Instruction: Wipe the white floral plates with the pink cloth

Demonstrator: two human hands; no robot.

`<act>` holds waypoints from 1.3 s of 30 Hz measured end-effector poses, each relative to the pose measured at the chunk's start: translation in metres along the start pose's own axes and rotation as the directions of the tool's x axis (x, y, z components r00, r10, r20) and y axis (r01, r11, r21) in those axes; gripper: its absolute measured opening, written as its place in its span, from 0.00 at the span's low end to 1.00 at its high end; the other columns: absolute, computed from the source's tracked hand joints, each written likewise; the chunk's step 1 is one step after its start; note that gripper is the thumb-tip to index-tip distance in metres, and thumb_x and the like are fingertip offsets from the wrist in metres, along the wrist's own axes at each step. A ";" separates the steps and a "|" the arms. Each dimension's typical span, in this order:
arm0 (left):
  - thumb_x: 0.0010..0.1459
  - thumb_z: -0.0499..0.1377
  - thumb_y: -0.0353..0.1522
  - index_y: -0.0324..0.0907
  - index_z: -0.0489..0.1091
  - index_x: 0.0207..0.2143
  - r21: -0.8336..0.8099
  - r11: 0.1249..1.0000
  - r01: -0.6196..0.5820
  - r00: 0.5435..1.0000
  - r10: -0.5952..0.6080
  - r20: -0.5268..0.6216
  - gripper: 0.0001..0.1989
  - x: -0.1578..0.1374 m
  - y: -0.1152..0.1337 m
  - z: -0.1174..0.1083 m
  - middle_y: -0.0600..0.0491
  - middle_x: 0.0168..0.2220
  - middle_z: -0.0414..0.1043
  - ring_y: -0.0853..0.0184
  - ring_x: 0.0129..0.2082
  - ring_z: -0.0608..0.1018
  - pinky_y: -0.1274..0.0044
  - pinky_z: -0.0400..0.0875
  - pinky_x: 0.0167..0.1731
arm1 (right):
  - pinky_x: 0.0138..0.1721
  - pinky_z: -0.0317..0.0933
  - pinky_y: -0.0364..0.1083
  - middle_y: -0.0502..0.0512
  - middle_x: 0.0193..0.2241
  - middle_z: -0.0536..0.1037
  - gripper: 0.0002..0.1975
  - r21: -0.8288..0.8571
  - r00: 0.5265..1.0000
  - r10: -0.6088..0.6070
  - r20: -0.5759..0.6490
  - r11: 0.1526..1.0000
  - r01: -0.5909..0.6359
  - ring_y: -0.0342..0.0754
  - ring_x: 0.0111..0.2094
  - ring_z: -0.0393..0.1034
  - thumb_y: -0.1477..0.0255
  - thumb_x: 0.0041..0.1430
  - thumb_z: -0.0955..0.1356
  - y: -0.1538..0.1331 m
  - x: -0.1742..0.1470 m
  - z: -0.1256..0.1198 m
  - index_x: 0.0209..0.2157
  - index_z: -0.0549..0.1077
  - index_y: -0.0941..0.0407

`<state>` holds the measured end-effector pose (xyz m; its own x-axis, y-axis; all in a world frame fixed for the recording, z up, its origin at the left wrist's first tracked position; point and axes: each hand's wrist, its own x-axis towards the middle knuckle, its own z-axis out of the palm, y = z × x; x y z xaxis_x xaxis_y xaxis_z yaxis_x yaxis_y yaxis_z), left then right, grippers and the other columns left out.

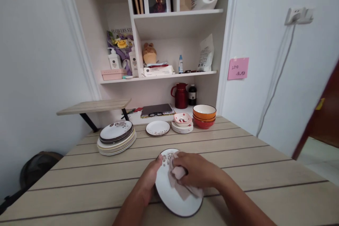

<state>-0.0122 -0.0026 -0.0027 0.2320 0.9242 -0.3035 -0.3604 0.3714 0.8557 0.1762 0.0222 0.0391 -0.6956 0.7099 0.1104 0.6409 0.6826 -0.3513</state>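
A white plate with a dark rim and brown floral print is tilted above the near part of the wooden table. My left hand grips its left edge, thumb on the upper face and the other fingers hidden beneath. Bunched in my right hand is a pale pinkish cloth, pressed against the plate's face, with a loose end hanging over its right side. Beyond my hands, a similar floral plate lies flat by itself on the table.
On the left stands a stack of plates, near a small raised shelf. Small dishes and orange and red bowls are piled at the back right. Behind them are a closed laptop and a red jug.
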 end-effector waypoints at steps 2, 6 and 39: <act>0.54 0.58 0.46 0.36 0.71 0.45 -0.014 1.000 -0.008 1.000 0.008 0.004 0.25 0.000 0.000 0.001 0.44 0.38 0.79 0.59 0.38 0.80 0.72 0.71 0.39 | 0.32 0.52 0.42 0.49 0.36 0.71 0.12 0.072 0.996 -0.084 -0.004 0.994 0.084 0.47 0.36 0.66 0.66 0.44 0.72 -0.009 0.004 0.005 0.34 0.73 0.51; 0.55 0.57 0.47 0.36 0.70 0.46 -0.054 0.998 -0.023 0.999 0.022 -0.027 0.26 -0.003 0.002 0.007 0.43 0.39 0.78 0.58 0.38 0.80 0.72 0.72 0.39 | 0.35 0.54 0.42 0.49 0.37 0.69 0.12 0.107 0.983 -0.100 -0.157 0.987 0.117 0.45 0.37 0.65 0.67 0.49 0.70 -0.022 0.015 0.021 0.38 0.73 0.49; 0.53 0.56 0.52 0.35 0.72 0.44 0.059 0.998 -0.021 1.000 0.022 -0.020 0.30 -0.004 0.002 0.006 0.43 0.38 0.79 0.60 0.35 0.80 0.75 0.69 0.33 | 0.30 0.50 0.43 0.52 0.38 0.69 0.11 -0.016 0.900 0.237 -0.365 0.966 -0.260 0.45 0.32 0.66 0.70 0.55 0.64 -0.001 0.021 0.016 0.40 0.71 0.50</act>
<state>-0.0085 -0.0063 0.0025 0.2054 0.9338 -0.2929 -0.3108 0.3460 0.8853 0.1557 0.0329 0.0267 -0.3563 0.8640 0.3557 0.8046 0.4772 -0.3533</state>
